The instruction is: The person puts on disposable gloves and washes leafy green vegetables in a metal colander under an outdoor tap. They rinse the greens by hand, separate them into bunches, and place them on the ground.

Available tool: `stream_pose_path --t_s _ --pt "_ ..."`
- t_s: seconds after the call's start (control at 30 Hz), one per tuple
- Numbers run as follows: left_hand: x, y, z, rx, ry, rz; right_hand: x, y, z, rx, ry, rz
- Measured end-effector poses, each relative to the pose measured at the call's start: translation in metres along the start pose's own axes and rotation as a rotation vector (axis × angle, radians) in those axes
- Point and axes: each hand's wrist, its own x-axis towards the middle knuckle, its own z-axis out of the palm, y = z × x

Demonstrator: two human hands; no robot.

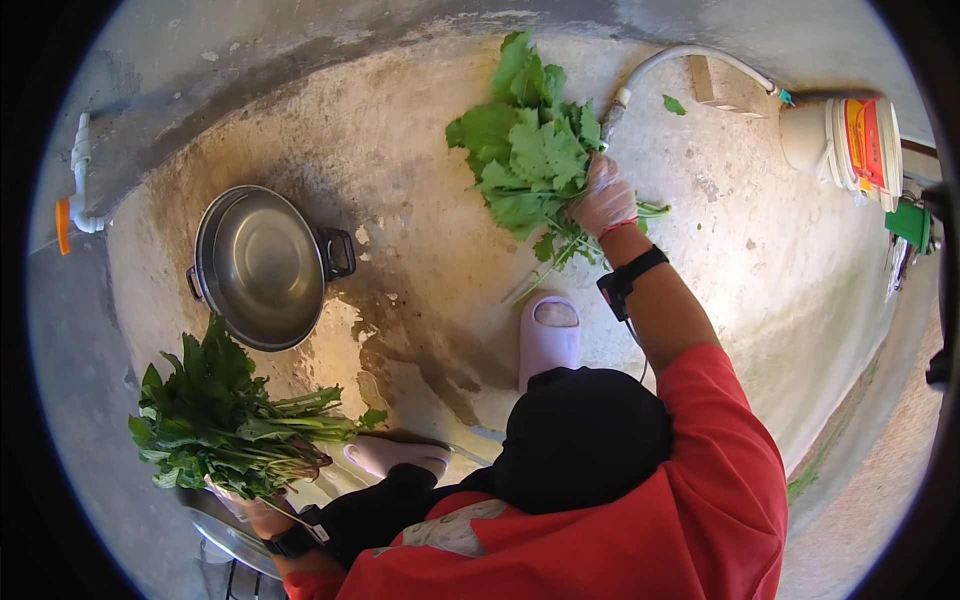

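Two bunches of leafy greens are in my hands, which wear clear plastic gloves. At lower left, my left hand [251, 510] grips a bunch of dark leafy greens [225, 420], its stems pointing right. My right hand [604, 196] is closed round the stems of a lighter bunch of leafy greens [532, 157] at upper middle, low over or on the concrete floor. A metal pot [266, 262] with black handles sits on the floor above the left bunch; whether it holds water I cannot tell. Part of a metal basin [232, 536] shows under my left hand.
A grey hose [697, 51] runs from near my right hand to the wall side. A white bucket [806, 142] lies at upper right, near a block [720, 90]. A wall tap with an orange handle [63, 225] is at far left. The floor [420, 300] has wet patches.
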Motion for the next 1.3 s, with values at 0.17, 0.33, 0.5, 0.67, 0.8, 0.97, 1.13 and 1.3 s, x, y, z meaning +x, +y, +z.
stream_pose_path --t_s 0.17,0.33,0.5,0.67,0.8,0.97,1.13,1.3 --pt "-0.008 0.001 0.004 -0.034 0.005 -0.035 0.003 0.018 -0.038 0.269 0.267 -0.077" --pt "-0.011 0.004 0.012 -0.067 0.008 -0.065 -0.035 0.014 -0.104 0.517 0.258 -0.206" --pt "-0.013 0.006 0.010 -0.100 -0.001 -0.084 -0.066 0.017 -0.050 0.481 0.318 -0.307" --pt "-0.020 0.005 0.008 -0.122 -0.016 -0.106 -0.100 0.032 0.026 -0.125 0.201 -0.427" --pt "-0.022 0.005 0.007 -0.136 -0.033 -0.120 -0.105 0.037 0.043 -0.310 -0.009 -0.276" --pt "-0.027 0.008 0.008 -0.190 -0.047 -0.159 -0.088 0.044 0.049 -0.300 -0.106 -0.220" --pt "-0.034 0.009 0.005 -0.332 -0.064 -0.218 -0.079 0.049 0.057 -0.249 -0.119 -0.232" --pt "-0.045 0.020 -0.006 -0.823 -0.106 -0.407 -0.067 0.041 0.054 -0.121 -0.261 -0.043"
